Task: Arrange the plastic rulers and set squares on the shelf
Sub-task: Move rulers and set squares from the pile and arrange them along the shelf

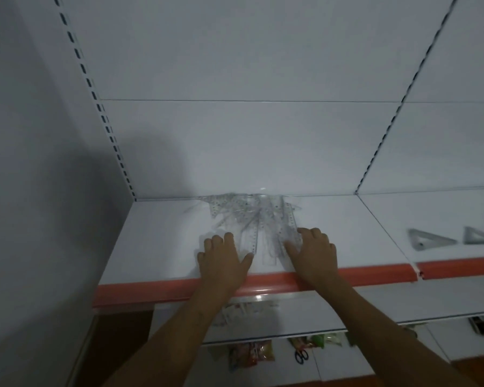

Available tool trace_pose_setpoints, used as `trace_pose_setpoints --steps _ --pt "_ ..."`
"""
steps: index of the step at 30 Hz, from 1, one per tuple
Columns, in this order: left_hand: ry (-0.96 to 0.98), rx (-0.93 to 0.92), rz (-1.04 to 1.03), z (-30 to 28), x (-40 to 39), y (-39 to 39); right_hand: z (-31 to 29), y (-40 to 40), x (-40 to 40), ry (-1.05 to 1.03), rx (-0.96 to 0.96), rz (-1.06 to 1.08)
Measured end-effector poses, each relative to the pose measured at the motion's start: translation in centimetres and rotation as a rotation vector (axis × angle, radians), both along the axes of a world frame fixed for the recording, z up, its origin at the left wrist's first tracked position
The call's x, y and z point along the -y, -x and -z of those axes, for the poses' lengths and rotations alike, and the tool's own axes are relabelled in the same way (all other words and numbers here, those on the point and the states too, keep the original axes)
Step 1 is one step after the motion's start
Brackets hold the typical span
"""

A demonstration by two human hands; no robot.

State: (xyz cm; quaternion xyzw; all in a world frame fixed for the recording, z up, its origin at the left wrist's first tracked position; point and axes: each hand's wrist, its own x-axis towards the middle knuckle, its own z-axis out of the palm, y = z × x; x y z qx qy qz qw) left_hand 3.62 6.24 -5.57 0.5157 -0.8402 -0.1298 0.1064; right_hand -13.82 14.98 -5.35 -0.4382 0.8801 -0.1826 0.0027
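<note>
Plastic rulers [252,219] are being held in a loose, fanned heap at the middle of the white shelf [157,236], reaching back to the rear panel. They are being pressed flat by the left hand [224,259] and right hand [313,254], fingers spread. The edges are probably best squared by easing both palms inward. Two set squares [430,239] are being left well apart on the neighbouring bay, behind the red edge strip [157,290].

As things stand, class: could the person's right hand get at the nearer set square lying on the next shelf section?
Probably yes. The right hand rests on the clear rulers, and only bare white shelf lies between it and the nearer set square; nothing blocks a sideways reach.
</note>
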Motion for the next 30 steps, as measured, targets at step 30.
trace_pose_setpoints --steps 30 --pt "-0.195 -0.271 -0.157 -0.7 3.0 2.2 3.3 2.6 1.3 0.461 0.254 -0.049"
